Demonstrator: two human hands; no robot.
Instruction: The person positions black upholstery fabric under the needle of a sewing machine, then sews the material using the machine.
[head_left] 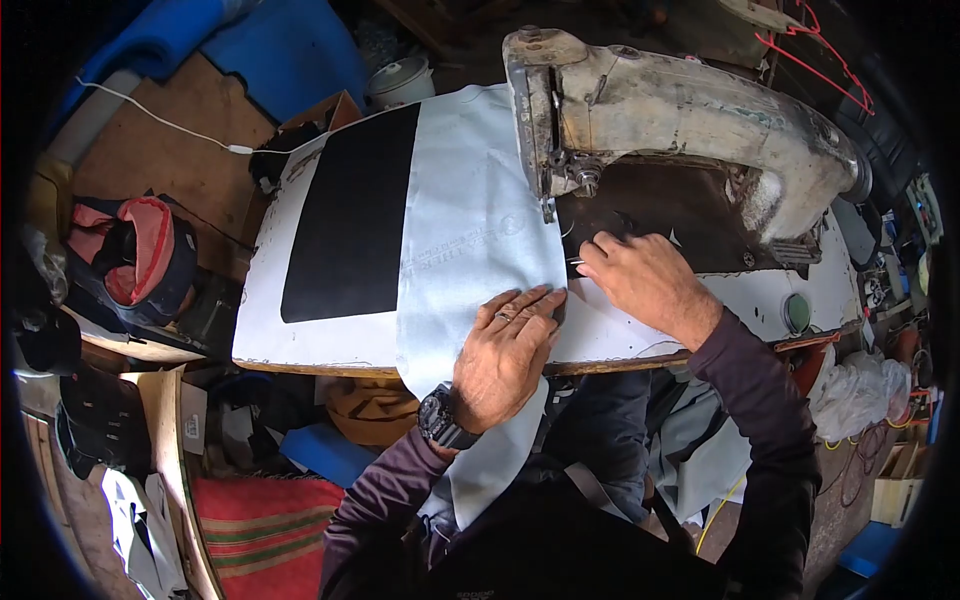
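Observation:
A long pale blue-grey sheet of material (465,190) runs under the needle area of an old, worn sewing machine (700,105) and hangs over the table's front edge. My left hand (508,355), with a ring and a black watch, presses on the sheet's right edge, its fingers bent and close together. To its right, my right hand (645,280) is above the machine's dark bed, thumb and forefinger pinched on a small, thin, light-coloured item too small to name. A black panel (352,210) lies left of the sheet on the white tabletop (330,342).
A round green-topped item (796,313) sits at the table's right. A white bucket (399,80) stands behind the table. Left are a red-lined bag (135,255) and a white cable (165,118). A red striped cloth (262,530) lies lower left, plastic bags (862,395) at right.

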